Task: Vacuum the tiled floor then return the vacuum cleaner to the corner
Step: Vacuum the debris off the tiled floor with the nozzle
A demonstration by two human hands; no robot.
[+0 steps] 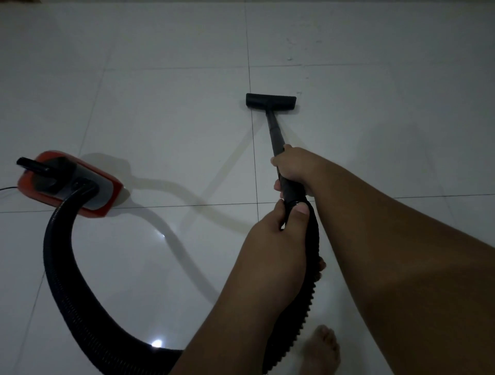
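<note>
A black vacuum wand (273, 131) runs from my hands down to a flat black floor nozzle (270, 101) that rests on the white tiled floor (160, 107), next to a grout line. My right hand (293, 167) grips the wand's upper part. Just below it my left hand (278, 227) grips the collar where the ribbed black hose (61, 267) joins the wand. The hose loops down, then left and up to the red and grey vacuum cleaner body (72, 183), which sits on the floor at the left.
A thin cable (6, 188) leaves the vacuum body at the left edge. My bare foot (321, 348) stands on the tiles at the bottom, beside the hose. Small specks lie on the tiles (290, 57) beyond the nozzle. A brown strip (18, 1) shows at the top left edge.
</note>
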